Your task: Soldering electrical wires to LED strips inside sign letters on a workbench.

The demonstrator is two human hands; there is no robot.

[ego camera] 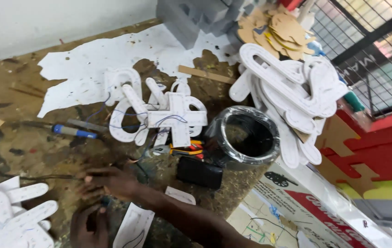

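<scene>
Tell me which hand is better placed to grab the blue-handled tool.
Right, probably. The right hand lies nearer the blue-handled tool; the left hand sits lower, seemingly around something dark.

Daylight enters through the wire-mesh window (379, 50) at upper right. The white cut-outs (292, 92) glare slightly. Both hands blur in dim shadow.

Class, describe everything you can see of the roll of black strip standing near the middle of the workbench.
The roll of black strip is a wide coil wound into a ring, wrapped in glossy clear film that catches the light along its rim. Its hollow centre looks dark. It sits tilted on the stained workbench, its opening facing up toward the camera. A small black box lies against its lower left side, and a stack of white cut-out shapes leans close on its right. Neither hand touches it.
</scene>
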